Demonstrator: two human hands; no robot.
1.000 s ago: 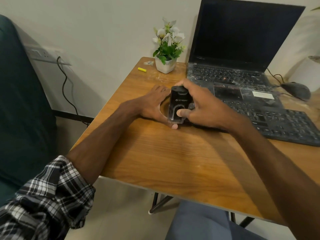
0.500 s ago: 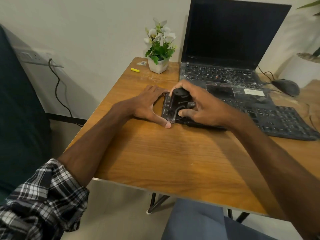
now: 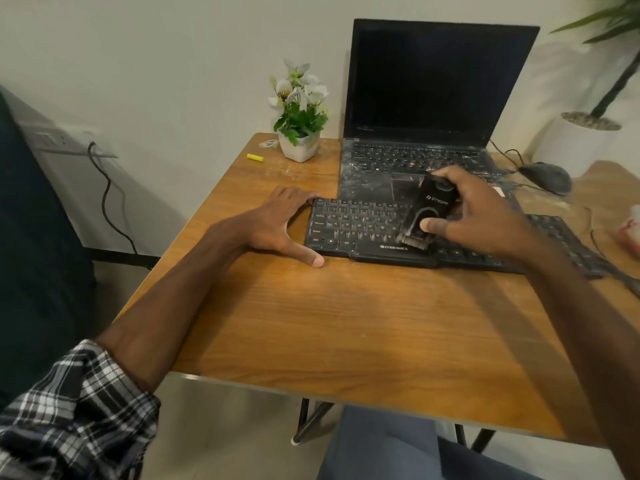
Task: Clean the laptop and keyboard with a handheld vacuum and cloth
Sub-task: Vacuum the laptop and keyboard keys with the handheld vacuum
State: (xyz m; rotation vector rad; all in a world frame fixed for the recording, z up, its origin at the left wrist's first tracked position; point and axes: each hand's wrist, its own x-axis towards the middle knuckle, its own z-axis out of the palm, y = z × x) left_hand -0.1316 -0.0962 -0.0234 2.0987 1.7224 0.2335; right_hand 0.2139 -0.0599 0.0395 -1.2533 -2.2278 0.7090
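Observation:
A black external keyboard lies across the wooden table, in front of an open black laptop whose keys and palm rest are dusty. My right hand grips a small black handheld vacuum, thumb on its front, with its brush end down on the middle keys. My left hand rests flat on the table, fingers against the keyboard's left edge and thumb along its front corner. No cloth is in view.
A white pot of flowers stands at the back left of the laptop, with a yellow stick and a small wrapper nearby. A wired mouse sits at the right. A large plant pot stands behind it.
My right hand has carried the vacuum from the keyboard's left end rightward to its middle. The left keys are now uncovered. My left hand stays at the keyboard's left edge.

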